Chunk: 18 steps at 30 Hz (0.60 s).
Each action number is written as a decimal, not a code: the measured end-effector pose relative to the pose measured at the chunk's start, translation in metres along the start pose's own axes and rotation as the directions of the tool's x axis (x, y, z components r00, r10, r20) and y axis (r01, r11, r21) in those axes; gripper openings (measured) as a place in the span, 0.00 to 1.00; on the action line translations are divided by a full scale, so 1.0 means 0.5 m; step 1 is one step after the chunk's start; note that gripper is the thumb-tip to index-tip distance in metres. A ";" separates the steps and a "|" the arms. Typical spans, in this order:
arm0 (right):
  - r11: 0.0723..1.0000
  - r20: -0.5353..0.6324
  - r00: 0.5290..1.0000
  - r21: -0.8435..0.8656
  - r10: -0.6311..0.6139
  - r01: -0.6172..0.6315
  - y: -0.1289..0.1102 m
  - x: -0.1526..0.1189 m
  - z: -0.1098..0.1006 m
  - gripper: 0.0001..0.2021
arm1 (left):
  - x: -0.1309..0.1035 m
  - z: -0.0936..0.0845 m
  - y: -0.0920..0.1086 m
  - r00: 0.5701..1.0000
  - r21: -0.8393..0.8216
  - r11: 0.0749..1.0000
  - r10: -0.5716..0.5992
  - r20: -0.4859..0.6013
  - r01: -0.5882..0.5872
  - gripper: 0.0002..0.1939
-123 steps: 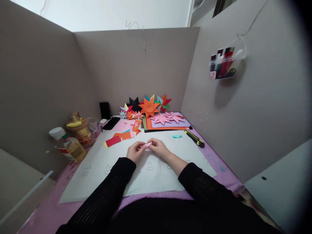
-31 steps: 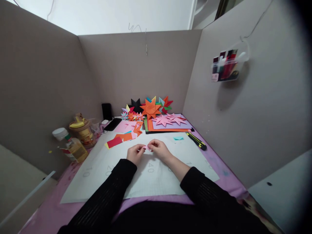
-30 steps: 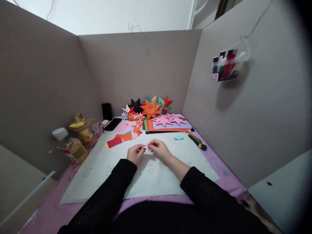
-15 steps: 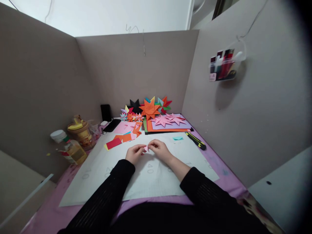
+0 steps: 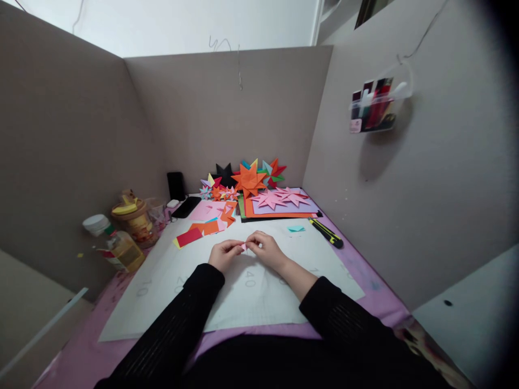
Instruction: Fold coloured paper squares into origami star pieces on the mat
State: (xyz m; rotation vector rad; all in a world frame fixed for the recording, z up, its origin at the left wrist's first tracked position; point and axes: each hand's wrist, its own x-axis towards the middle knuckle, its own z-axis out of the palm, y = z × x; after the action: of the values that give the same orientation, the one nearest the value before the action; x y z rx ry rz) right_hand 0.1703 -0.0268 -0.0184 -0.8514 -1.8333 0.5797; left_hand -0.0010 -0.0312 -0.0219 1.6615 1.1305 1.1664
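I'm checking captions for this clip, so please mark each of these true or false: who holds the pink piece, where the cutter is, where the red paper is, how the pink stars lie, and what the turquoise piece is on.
1. The left hand and right hand both hold the pink piece. True.
2. The cutter lies left of the hands. False: the cutter is to their right.
3. The red paper lies left of the hands. True.
4. The two large pink stars are under the purple sheet. False: the pink stars lie on top of the purple sheet.
5. The turquoise piece lies on the white sheet. True.
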 end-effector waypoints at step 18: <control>0.992 0.044 0.995 -0.080 -0.092 0.095 0.001 0.000 -0.005 0.06 | 0.006 -0.001 -0.019 0.997 -0.092 0.993 -0.071 -0.004 0.071 0.11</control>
State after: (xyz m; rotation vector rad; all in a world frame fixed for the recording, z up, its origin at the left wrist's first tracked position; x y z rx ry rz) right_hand 0.1727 -0.0262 -0.0179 -0.8087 -1.9341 0.4679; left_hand -0.0029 -0.0255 -0.0301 1.5369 1.1148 1.1625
